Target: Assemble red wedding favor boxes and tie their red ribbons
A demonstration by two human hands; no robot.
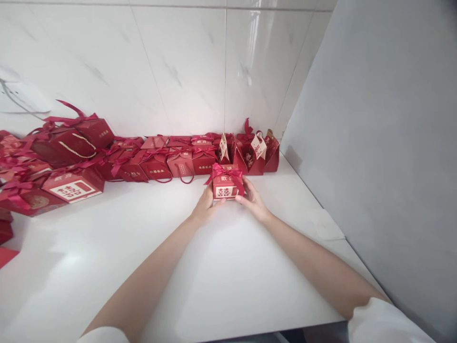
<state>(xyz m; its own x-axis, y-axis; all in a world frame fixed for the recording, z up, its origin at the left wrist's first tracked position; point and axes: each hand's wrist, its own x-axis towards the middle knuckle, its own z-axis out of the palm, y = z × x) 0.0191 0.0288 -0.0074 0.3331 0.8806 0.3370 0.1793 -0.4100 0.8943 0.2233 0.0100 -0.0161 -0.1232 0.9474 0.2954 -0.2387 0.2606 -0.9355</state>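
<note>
A small red gift box (pixel 226 183) with a pink ribbon bow on top and a white label on its front sits on the white table (pixel 228 281), far from me near the back wall. My left hand (pixel 204 206) grips its left side with curled fingers. My right hand (pixel 253 200) holds its right side the same way. The box stands just in front of a row of similar red boxes.
A row of red ribbon-tied boxes (pixel 178 159) lines the tiled back wall, with tagged ones (pixel 257 152) at the right end. A bigger heap of red boxes (pixel 53 162) fills the left. A grey panel (pixel 378 143) walls off the right side.
</note>
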